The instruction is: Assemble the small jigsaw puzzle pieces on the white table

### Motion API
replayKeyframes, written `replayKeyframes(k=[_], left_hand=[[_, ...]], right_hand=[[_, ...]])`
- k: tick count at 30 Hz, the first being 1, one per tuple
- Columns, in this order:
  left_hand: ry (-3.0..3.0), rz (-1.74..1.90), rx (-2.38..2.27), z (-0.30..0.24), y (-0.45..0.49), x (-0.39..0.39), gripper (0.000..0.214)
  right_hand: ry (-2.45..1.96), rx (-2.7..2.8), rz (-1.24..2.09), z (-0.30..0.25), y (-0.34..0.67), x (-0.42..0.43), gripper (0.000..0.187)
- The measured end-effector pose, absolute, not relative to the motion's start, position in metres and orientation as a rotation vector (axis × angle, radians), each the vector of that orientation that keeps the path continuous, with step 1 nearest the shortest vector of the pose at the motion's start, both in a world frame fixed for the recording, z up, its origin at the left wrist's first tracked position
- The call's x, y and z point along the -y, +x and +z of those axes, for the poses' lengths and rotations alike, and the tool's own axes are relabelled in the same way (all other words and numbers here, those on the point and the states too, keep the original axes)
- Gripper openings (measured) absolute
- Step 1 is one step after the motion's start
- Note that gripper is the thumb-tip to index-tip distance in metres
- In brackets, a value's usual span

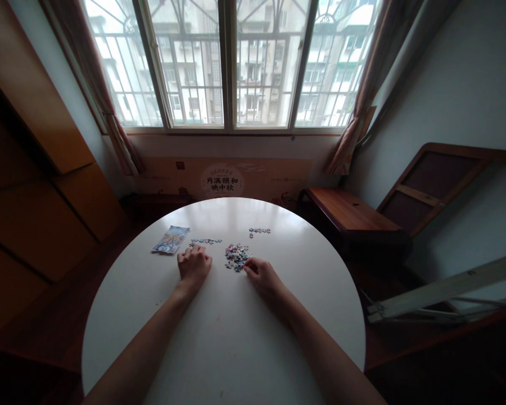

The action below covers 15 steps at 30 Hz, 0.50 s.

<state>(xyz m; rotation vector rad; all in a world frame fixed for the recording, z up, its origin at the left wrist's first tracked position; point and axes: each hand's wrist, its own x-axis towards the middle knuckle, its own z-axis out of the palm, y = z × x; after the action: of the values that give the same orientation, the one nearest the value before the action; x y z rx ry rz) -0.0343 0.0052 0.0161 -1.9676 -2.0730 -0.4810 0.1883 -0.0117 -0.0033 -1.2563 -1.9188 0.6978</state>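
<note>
On the tabletop (223,349), right of the printed picture sheet (171,239), my left hand (194,263) rests with curled fingers beside a row of jigsaw pieces (211,241), best left unbumped. Farther right lies the puzzle heap (236,254); at its right edge my right hand's (262,273) fingers press together, whether pinching a piece I cannot tell, and working from the rim should avoid scattering.

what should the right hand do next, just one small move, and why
Probably draw one piece from the pile of puzzle pieces: the right hand already has its fingertips at the pile's near right edge, while the left hand is off to the other side. Whether the fingertips already pinch one is too small to tell.
</note>
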Motion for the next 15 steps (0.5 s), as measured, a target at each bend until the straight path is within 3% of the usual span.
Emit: replayKeyframes(k=[15], left_hand=[[-1.995, -0.398, 2.193, 0.006, -0.027, -0.007, 0.049]], right_hand=[[-1.285, 1.917, 0.713, -0.004, 0.189, 0.011, 0.016]])
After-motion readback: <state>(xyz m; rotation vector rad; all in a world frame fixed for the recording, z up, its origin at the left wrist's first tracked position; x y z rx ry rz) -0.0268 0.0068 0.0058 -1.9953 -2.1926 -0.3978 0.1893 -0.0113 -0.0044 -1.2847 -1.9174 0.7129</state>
